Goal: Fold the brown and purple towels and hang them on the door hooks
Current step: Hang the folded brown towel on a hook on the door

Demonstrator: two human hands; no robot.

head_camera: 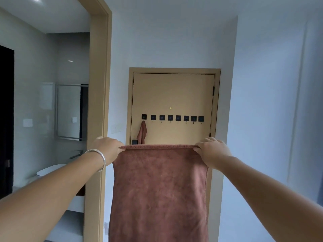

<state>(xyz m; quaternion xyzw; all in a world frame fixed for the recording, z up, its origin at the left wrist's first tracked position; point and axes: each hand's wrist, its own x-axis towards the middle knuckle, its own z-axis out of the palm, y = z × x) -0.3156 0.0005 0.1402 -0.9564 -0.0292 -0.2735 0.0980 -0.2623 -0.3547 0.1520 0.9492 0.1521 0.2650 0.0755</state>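
Brown towel (160, 189) hangs lengthwise below both hands, left hand (109, 148) and right hand (212, 151) pinching its top corners level, hooks (172, 118) ahead.

Brown towel (160, 189); tan door (173, 95); black hooks (170, 117); silver bracelet (102, 158).

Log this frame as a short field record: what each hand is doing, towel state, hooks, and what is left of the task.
left hand: grips the top left corner of the brown towel
right hand: grips the top right corner
brown towel: held up spread out, hanging straight down, not yet on a hook
door hooks: row of eight on the tan door
small towel: brownish, already hanging from the leftmost hook
purple towel: not in view
bracelet: on the left wrist
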